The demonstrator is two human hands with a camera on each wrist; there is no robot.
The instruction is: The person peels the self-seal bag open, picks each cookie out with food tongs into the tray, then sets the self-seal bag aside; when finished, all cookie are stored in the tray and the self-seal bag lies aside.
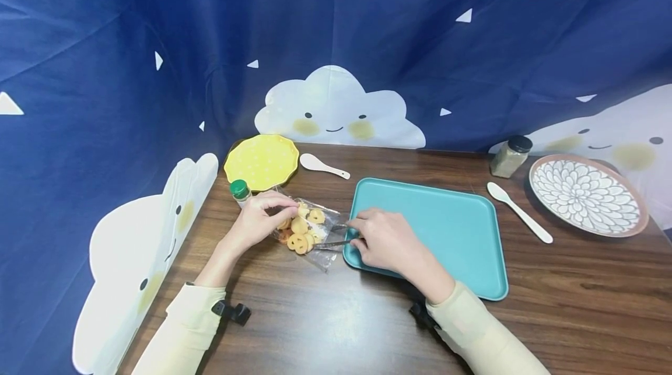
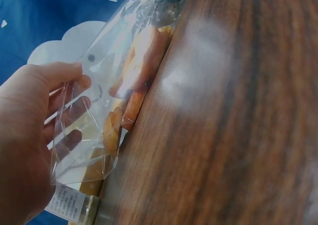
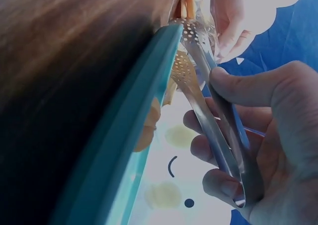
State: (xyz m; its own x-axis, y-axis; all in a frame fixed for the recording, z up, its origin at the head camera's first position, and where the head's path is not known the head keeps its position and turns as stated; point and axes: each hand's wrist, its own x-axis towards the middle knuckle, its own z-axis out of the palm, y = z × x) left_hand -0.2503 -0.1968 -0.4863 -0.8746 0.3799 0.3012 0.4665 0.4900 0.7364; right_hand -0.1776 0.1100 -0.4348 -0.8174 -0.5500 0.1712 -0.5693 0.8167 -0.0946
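A clear plastic bag of several golden smiley-face cookies lies on the table, left of a teal tray. My left hand pinches the bag's film between thumb and forefinger, as the left wrist view shows. Metal tongs with perforated tips are gripped in my right hand, over the tray's left end. The tongs' arms stand apart and their tips reach the bag's right side. In the right wrist view a tan rounded shape shows behind the tray's rim; its kind is unclear.
Behind my left hand stand a green-capped jar and a yellow plate, with a white spoon beside it. Right of the tray lie a longer white spoon, a black-lidded jar and a petal-patterned plate.
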